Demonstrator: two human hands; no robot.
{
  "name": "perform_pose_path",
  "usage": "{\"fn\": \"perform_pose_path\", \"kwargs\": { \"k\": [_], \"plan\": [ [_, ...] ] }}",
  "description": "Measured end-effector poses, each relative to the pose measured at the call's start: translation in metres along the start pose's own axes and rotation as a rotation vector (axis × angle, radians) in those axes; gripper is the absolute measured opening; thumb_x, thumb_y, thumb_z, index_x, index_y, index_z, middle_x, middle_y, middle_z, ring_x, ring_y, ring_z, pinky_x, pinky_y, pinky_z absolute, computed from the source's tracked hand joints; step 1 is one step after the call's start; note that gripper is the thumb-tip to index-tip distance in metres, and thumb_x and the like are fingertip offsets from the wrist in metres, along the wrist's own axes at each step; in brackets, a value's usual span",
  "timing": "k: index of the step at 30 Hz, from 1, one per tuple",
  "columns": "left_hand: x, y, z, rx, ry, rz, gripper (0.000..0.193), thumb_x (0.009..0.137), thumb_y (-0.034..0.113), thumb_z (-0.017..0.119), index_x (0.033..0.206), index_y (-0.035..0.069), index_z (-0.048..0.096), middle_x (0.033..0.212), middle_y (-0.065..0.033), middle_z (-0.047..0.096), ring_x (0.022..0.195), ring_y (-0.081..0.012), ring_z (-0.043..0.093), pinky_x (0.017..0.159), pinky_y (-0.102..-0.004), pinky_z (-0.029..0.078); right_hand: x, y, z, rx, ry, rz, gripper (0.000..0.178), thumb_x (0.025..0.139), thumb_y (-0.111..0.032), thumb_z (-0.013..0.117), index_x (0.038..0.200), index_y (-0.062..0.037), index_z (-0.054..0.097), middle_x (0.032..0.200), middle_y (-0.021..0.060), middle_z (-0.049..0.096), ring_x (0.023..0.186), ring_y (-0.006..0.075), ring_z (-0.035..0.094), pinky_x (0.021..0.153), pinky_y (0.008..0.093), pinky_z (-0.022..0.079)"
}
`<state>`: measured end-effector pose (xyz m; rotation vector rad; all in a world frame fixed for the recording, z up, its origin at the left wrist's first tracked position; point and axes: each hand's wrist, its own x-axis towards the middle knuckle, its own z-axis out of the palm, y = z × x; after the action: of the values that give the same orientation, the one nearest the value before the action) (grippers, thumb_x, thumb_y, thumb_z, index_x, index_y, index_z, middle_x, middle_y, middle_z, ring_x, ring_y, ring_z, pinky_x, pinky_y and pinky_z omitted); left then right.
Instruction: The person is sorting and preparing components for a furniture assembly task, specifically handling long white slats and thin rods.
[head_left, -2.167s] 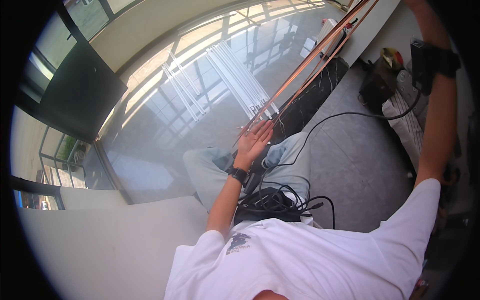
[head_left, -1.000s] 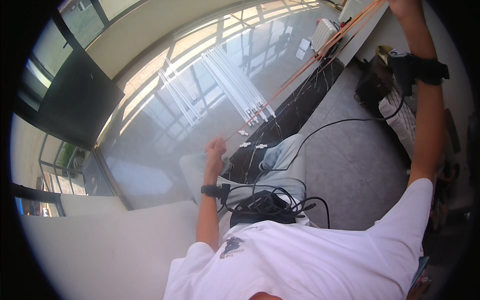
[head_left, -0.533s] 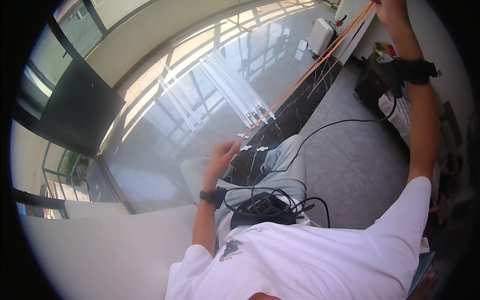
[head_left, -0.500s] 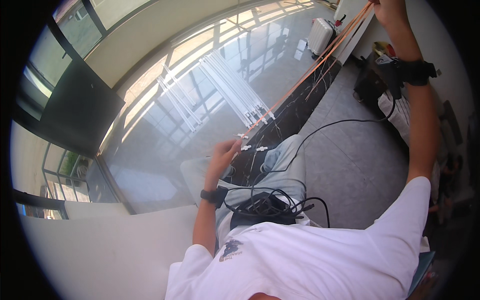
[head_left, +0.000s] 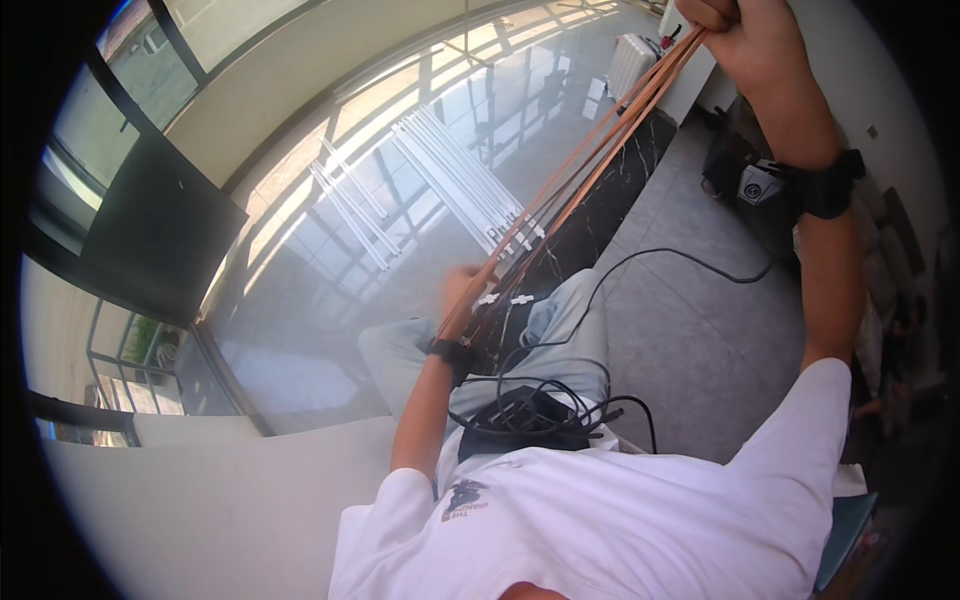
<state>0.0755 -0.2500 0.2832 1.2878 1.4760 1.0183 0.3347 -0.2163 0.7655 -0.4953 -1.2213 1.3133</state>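
Several long, thin orange-brown strands [head_left: 600, 140] run slantwise from upper right to lower left. Raised high at the upper right, my right hand [head_left: 748, 38] is closed round their upper ends. The strands' lower ends hang across my left hand [head_left: 462, 292], which is smeared by motion, so its fingers do not show clearly. Just beyond my left hand, small white connectors [head_left: 521, 299] lie on the dark marbled strip between my knees. A bundle of white tubes [head_left: 462, 180] with fittings at their near ends lies on the shiny floor ahead.
Separate thin white tubes [head_left: 350, 215] lie left of the bundle. Black cable [head_left: 535, 400] is coiled on my lap, and one length runs toward my right wrist. A white suitcase [head_left: 633, 68] stands at the far right. Dark furniture [head_left: 735, 160] is beside my right arm.
My right hand has come left and lower with the strands. The strands, stretched to my left hand's fingers before, now hang in a looser spread across that hand and wrist.
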Motion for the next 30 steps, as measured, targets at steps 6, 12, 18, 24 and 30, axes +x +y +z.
{"fn": "perform_pose_path", "kwargs": {
  "k": [6, 12, 18, 24, 30],
  "plan": [
    [-0.007, 0.001, -0.011, -0.172, -0.164, -0.147, 0.055, 0.086, 0.057, 0.067, 0.067, 0.005, 0.068, 0.052, 0.0067, 0.042, 0.048, -0.0036, 0.036, 0.047, -0.0221, 0.024, 0.003, -0.003, -0.004, -0.074, 0.03, -0.076, 0.04, 0.103, -0.035, 0.043, 0.068, -0.0184, 0.034, 0.053, -0.0086, 0.02, 0.04, 0.0061, 0.016, 0.037, 0.0248, 0.015],
    [-0.012, 0.006, -0.008, -0.148, -0.138, -0.145, 0.053, 0.086, 0.053, 0.069, 0.072, 0.002, 0.072, 0.055, 0.0033, 0.048, 0.053, -0.0072, 0.043, 0.05, -0.025, 0.029, 0.017, -0.008, -0.041, -0.101, 0.089, -0.162, 0.041, 0.103, -0.035, 0.043, 0.067, -0.0189, 0.034, 0.051, -0.0088, 0.019, 0.038, 0.006, 0.016, 0.036, 0.0246, 0.015],
    [0.005, -0.019, -0.01, -0.242, -0.021, -0.254, 0.048, 0.086, 0.048, 0.071, 0.075, 0.001, 0.072, 0.057, 0.0018, 0.052, 0.052, -0.0089, 0.047, 0.049, -0.0283, 0.035, -0.007, 0.016, -0.009, -0.009, 0.077, 0.025, 0.045, 0.103, -0.037, 0.041, 0.063, -0.0198, 0.031, 0.05, -0.0087, 0.019, 0.037, 0.0061, 0.016, 0.035, 0.0248, 0.014],
    [-0.005, -0.064, -0.025, -0.226, -0.215, 0.076, 0.056, 0.088, 0.052, 0.067, 0.111, 0.002, 0.066, 0.099, -0.0104, 0.07, 0.095, -0.0172, 0.066, 0.084, -0.0305, 0.048, 0.004, 0.005, -0.016, -0.06, 0.08, -0.087, 0.044, 0.103, -0.035, 0.042, 0.063, -0.0201, 0.031, 0.049, -0.008, 0.02, 0.037, 0.0061, 0.017, 0.034, 0.0247, 0.014],
    [-0.028, -0.088, -0.036, -0.548, -0.074, -0.397, 0.07, 0.093, 0.062, 0.05, 0.14, 0.011, 0.044, 0.142, -0.0106, 0.049, 0.133, -0.0281, 0.042, 0.106, -0.0534, 0.032, 0.041, -0.036, -0.034, -0.168, 0.123, -0.128, 0.041, 0.102, -0.028, 0.042, 0.063, -0.0192, 0.032, 0.05, -0.0079, 0.021, 0.037, 0.0064, 0.018, 0.034, 0.0241, 0.016]
  ]
}}
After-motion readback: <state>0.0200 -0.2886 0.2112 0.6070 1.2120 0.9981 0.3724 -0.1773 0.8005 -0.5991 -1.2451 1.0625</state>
